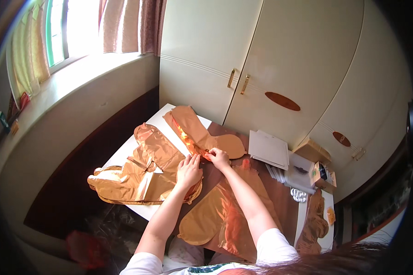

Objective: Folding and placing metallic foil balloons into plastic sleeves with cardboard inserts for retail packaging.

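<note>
A flat copper-coloured foil balloon [225,143], shaped like a numeral or letter, lies at the far middle of the table with a shiny orange crease along its near edge. My right hand [219,158] pinches that near edge between thumb and fingers. Beside it, my left hand [189,171] lies with fingers stretched out, its fingertips at the same edge. Under and left of my left hand spreads a stack of crumpled gold foil balloons [156,156]. Another foil balloon [202,220] lies closer to me, partly beneath my right forearm.
White sheets [268,150] and an open small box [323,178] sit at the table's right, with white rolls [298,195] nearby. One more foil piece [313,220] lies on the right edge. Cream cabinets [303,55] stand behind the table; a window sill [78,78] runs along the left.
</note>
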A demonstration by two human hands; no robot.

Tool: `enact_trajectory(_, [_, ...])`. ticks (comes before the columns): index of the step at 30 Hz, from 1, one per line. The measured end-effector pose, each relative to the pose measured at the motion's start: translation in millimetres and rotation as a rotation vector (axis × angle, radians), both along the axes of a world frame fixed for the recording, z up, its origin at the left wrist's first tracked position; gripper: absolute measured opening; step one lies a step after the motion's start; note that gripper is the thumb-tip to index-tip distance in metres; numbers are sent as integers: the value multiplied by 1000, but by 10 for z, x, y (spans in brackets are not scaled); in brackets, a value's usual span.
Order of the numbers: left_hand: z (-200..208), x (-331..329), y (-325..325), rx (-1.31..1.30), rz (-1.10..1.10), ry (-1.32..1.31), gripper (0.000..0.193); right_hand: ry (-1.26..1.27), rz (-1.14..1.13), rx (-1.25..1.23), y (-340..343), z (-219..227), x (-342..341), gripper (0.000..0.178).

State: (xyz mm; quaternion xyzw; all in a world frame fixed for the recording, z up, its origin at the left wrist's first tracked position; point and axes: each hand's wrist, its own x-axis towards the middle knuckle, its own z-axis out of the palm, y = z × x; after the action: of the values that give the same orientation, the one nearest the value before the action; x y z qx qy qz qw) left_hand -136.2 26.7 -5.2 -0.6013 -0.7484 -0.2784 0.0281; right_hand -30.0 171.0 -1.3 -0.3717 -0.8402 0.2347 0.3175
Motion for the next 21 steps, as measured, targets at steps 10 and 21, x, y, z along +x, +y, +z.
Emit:
enact_trajectory(10, [-16, -29, -33, -22, -10, -11, 63, -133, 264, 324, -111, 105, 76, 21])
enact_trajectory(21, [62, 15, -25, -42, -6, -36, 64, -155, 132, 170, 39, 47, 30, 15])
